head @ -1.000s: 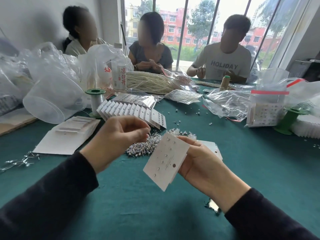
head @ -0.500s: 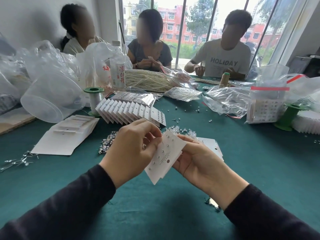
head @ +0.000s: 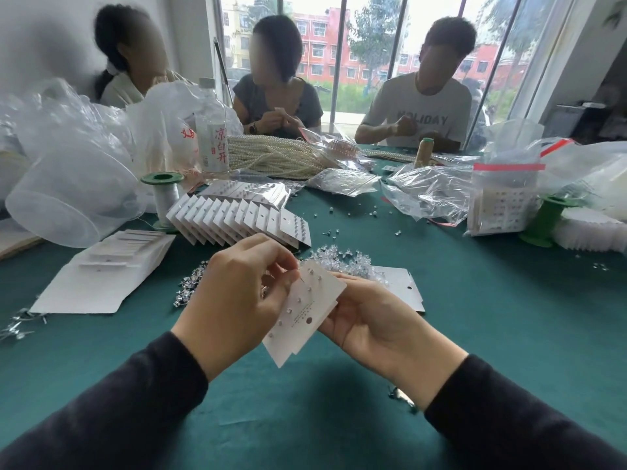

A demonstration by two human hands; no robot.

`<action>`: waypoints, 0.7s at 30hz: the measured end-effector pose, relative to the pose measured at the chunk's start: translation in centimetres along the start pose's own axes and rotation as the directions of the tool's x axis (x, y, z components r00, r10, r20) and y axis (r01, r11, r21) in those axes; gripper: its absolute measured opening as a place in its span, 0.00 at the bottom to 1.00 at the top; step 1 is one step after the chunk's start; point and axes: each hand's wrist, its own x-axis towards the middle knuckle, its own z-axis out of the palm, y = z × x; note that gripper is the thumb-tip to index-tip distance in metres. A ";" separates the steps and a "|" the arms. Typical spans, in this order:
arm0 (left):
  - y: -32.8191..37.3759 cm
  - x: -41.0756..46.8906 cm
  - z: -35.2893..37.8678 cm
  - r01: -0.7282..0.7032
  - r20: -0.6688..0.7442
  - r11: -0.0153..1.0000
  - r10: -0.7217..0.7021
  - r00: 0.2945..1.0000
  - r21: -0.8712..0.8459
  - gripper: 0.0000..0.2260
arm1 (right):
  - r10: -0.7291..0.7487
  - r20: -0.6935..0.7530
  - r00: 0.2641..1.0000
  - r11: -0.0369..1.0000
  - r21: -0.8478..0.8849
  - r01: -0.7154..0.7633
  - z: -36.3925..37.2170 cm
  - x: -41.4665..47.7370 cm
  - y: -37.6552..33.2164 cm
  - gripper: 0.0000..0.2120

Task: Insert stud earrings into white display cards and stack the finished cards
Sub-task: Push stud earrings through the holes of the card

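My right hand (head: pixel 366 317) holds a white display card (head: pixel 305 313) tilted above the green table, fingers curled round its right edge. Several studs sit in the card. My left hand (head: pixel 237 296) pinches a stud earring (head: pixel 300 279) at the card's upper left, its pin touching the card. A pile of loose studs (head: pixel 193 286) lies on the cloth behind my hands, partly hidden. A fanned row of finished cards (head: pixel 237 218) lies farther back. More blank cards (head: pixel 400 286) lie under my right hand's far side.
Flat white card sheets (head: pixel 101 276) lie at the left. A clear plastic tub (head: pixel 68 198), a green spool (head: pixel 163 198), a bottle (head: pixel 213 137) and pearl strands (head: pixel 271 157) crowd the back left. Plastic bags (head: pixel 431 195) and another green spool (head: pixel 543 222) sit at the right. Three people sit opposite.
My left hand came from above the stud pile over to the card with a stud pinched. The card has tilted and risen a little in my right hand.
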 end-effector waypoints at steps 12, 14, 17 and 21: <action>-0.1 0.0 -0.3 -0.045 0.023 0.998 0.044 0.999 0.053 0.05 | 0.023 -0.006 1.000 0.999 0.047 -0.023 0.1 0.2 0.2 0.08; 0.0 -0.1 -0.2 -0.044 0.042 0.998 0.042 0.998 0.048 0.05 | 0.024 -0.006 1.000 0.999 0.041 -0.024 0.1 0.1 0.2 0.08; 0.1 -0.1 -0.1 -0.036 0.026 0.998 0.034 0.999 0.046 0.04 | 0.020 -0.019 1.000 0.999 0.043 -0.019 0.2 0.1 0.2 0.08; 0.2 -0.2 -0.2 -0.023 0.030 0.998 0.024 0.999 -0.051 0.10 | 0.017 -0.038 0.999 0.997 0.080 -0.014 0.3 0.1 0.1 0.08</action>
